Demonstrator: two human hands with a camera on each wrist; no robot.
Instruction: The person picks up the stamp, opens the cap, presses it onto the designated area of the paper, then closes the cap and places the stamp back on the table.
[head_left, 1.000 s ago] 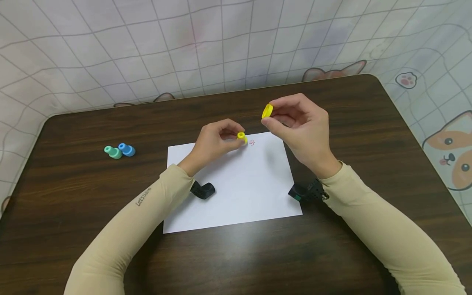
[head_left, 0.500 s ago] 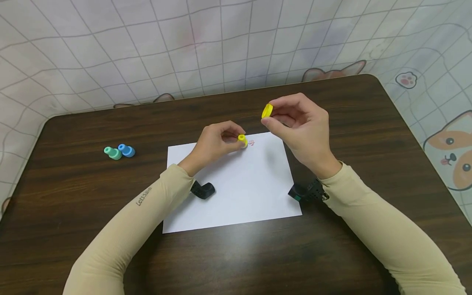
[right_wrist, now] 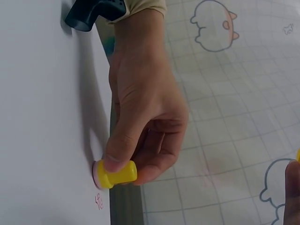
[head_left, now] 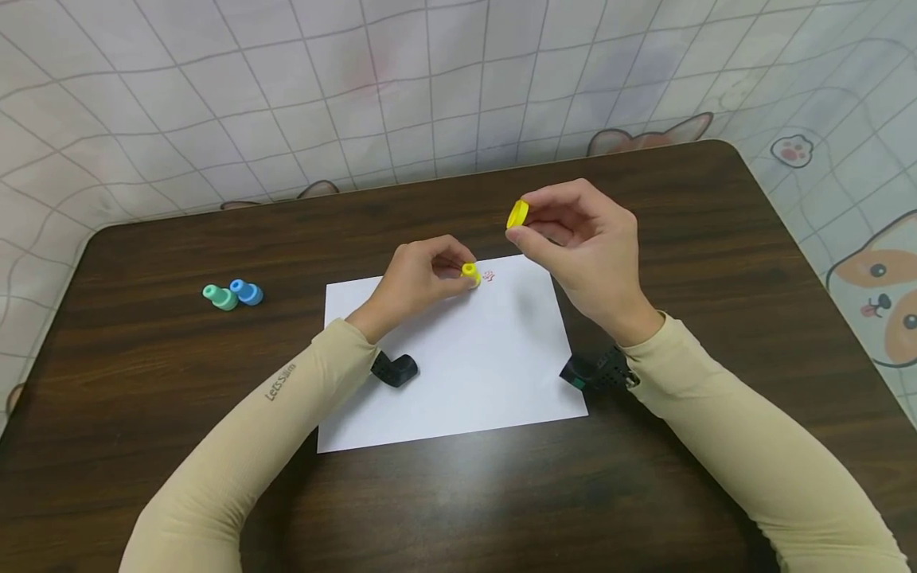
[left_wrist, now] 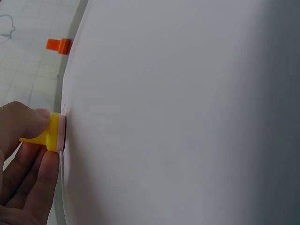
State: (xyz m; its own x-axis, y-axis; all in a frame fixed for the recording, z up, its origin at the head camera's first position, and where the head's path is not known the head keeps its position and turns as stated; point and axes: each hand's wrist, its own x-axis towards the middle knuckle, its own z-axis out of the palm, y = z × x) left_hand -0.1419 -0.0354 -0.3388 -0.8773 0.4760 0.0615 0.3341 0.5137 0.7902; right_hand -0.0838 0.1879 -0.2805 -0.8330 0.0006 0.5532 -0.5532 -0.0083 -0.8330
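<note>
My left hand (head_left: 423, 274) pinches a small yellow stamp (head_left: 470, 273) upright at the far edge of the white paper (head_left: 458, 374). Its pale base (right_wrist: 96, 176) looks set against the sheet in the right wrist view. Just right of it is a small red print (head_left: 489, 276). My right hand (head_left: 591, 251), raised above the paper's far right corner, pinches a yellow cap (head_left: 517, 214) between thumb and fingertips. In the left wrist view the same stamp (left_wrist: 53, 132) sits between the thumb and fingers.
A green stamp (head_left: 220, 297) and a blue stamp (head_left: 247, 292) stand side by side on the dark wooden table (head_left: 143, 366), left of the paper. An orange stamp-like piece (left_wrist: 59, 45) shows beyond the paper in the left wrist view. A patterned curtain (head_left: 401, 87) hangs behind.
My left hand has brought the yellow stamp slightly down onto the paper, beside the red print. My right hand stays almost still with the cap.
</note>
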